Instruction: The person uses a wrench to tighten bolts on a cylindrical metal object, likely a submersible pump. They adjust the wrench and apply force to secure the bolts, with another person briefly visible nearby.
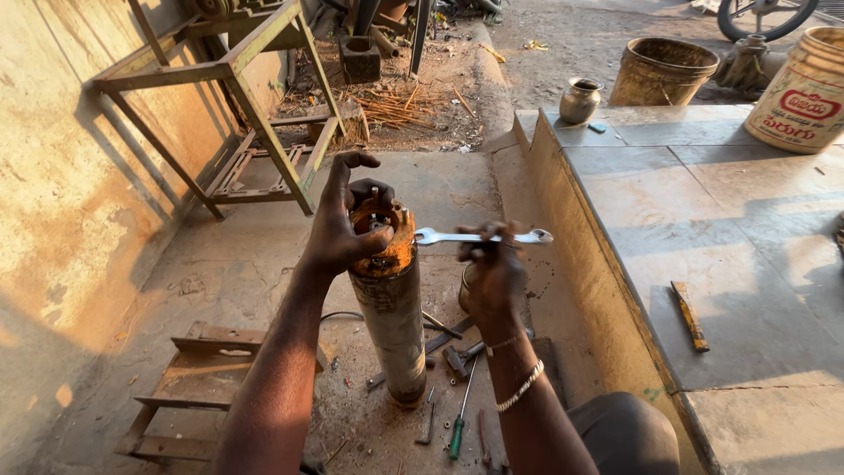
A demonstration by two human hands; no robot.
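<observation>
While my left hand is curled around the rusty orange top of the grey cylindrical pump body, that cylinder stands upright on the concrete floor, its long axis vertical and rising straight up between my forearms. My right hand is closed on the middle of a bright double-ended spanner, which lies level and crosswise, its near jaw just touching the right edge of the rusty top. So my left hand is the one on the cylinder, and the right sits just beside it.
</observation>
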